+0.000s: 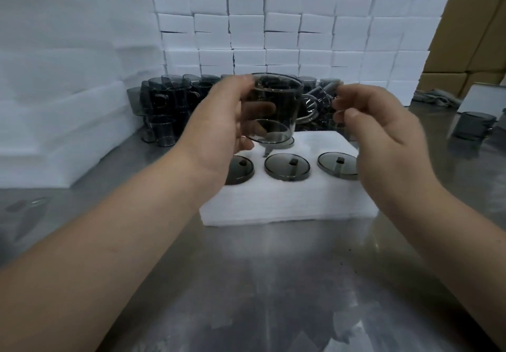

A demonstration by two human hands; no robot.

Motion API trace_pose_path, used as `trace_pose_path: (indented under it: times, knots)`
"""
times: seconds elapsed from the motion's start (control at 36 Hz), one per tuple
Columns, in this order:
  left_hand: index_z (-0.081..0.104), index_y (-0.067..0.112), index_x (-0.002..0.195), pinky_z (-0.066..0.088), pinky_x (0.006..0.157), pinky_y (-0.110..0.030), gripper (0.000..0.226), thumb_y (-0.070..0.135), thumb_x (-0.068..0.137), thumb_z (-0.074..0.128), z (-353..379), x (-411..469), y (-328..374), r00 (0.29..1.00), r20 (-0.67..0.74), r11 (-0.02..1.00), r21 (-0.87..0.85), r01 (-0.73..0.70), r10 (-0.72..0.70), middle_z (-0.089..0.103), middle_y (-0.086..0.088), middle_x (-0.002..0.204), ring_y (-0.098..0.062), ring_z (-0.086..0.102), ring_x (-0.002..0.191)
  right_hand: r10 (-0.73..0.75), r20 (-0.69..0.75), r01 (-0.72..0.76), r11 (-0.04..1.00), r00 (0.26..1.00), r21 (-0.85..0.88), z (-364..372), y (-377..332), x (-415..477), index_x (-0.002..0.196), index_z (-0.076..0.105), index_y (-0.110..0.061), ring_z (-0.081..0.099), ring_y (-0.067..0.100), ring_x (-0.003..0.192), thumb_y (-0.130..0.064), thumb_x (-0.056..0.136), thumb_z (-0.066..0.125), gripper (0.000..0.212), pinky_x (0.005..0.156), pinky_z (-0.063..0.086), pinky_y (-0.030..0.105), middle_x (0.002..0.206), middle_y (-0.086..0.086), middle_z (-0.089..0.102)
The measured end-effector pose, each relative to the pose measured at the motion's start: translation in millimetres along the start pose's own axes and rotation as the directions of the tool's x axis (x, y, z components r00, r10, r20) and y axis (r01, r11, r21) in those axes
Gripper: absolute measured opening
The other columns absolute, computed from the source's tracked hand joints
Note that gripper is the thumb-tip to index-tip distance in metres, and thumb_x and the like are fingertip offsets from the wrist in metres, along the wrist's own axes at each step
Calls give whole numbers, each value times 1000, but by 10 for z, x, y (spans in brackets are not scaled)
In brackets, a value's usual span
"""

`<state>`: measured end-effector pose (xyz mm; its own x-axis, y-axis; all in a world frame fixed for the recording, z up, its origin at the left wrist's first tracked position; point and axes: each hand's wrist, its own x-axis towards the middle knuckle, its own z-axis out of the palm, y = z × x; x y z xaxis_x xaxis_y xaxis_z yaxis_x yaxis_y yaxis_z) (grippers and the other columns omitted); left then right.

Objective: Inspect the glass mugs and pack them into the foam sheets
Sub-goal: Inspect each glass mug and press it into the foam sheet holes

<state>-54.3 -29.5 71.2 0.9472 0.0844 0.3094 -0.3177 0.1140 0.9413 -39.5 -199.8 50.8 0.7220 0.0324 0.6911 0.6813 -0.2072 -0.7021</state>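
I see my left hand (219,121) gripping a smoky glass mug (279,105) just above the foam sheet (273,204), whose front slots seat three dark round glass pieces (287,166). My right hand (383,132) curls loosely beside the mug's handle; blur hides any contact.

You stand at a packing station in a factory or warehouse: a steel surface (273,283), a wall of stacked white foam blocks (282,23) behind it, brown cartons (479,36) piled at the right, and dozens of identical smoked glass mugs (164,105) crowded together.
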Motion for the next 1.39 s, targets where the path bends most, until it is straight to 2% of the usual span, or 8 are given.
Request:
trace_pose_path:
  times: [0.25, 0.39, 0.53, 0.67, 0.89, 1.0, 1.19, 1.39]
  knots:
    - [56, 10, 86, 31, 45, -21, 55, 56, 91, 27, 7, -50, 65, 960, 203, 968, -118, 221, -194, 66, -10, 71, -16, 49, 44, 45, 106, -60, 988, 993, 143, 13, -19, -2, 94, 61, -33, 61, -5, 76, -6, 94, 45, 31, 69, 47, 11, 75, -23, 67]
    - [59, 12, 106, 34, 45, -20, 59, 60, 85, 32, 31, -79, 57, 927, 295, 955, -111, 275, -233, 65, -13, 82, -24, 45, 69, -13, 223, -60, 947, 975, 314, 28, -81, -39, 108, 56, -32, 61, 0, 100, -14, 86, 52, 29, 88, 47, 18, 97, -17, 68]
    - [61, 16, 90, 36, 50, -23, 54, 60, 64, 44, 44, -109, 49, 899, 362, 957, -57, 286, -247, 58, -12, 91, -30, 46, 87, -54, 348, -112, 891, 936, 440, 22, -124, -64, 119, 46, -33, 54, 2, 115, -18, 79, 50, 43, 87, 45, 18, 117, -11, 59]
    - [59, 18, 94, 40, 46, -17, 47, 58, 85, 38, 57, -115, 39, 900, 348, 952, -55, 300, -263, 61, -5, 79, -17, 59, 61, -60, 400, -158, 857, 915, 491, 9, -136, -68, 127, 39, -33, 54, 9, 118, -19, 76, 55, 54, 85, 50, 23, 125, -4, 56]
    - [65, 15, 100, 43, 64, -30, 51, 57, 87, 39, 61, -88, 28, 928, 259, 963, 46, 265, -267, 66, -2, 77, -16, 59, 62, -48, 409, -158, 877, 911, 455, 16, -163, -81, 118, 49, -26, 61, 6, 105, -21, 73, 60, 46, 84, 47, 18, 99, -13, 70]
    - [61, 20, 78, 39, 41, -18, 42, 51, 93, 38, 66, -94, 19, 983, 115, 968, 226, 113, -142, 66, 4, 59, -13, 58, 42, -35, 336, -124, 889, 941, 442, 4, -182, -65, 109, 56, -22, 65, 8, 95, -12, 70, 69, 42, 83, 49, 22, 90, -11, 71]
    - [57, 24, 77, 44, 62, -34, 29, 43, 92, 41, -10, -9, -36, 979, -60, 801, 586, -124, 196, 67, 8, 79, -13, 65, 68, 80, 6, -78, 957, 997, 279, -78, -30, 82, 102, 59, -24, 65, -3, 85, -10, 79, 69, 29, 76, 48, 12, 84, -16, 69]
    - [60, 31, 81, 37, 57, -27, 35, 51, 89, 33, -2, -85, -107, 984, 109, 468, 869, -163, 140, 55, 14, 62, -2, 49, 64, 122, -22, -123, 988, 992, -92, -178, 262, 262, 83, 59, -41, 61, -10, 75, -22, 81, 69, 22, 72, 46, 11, 75, -22, 65]
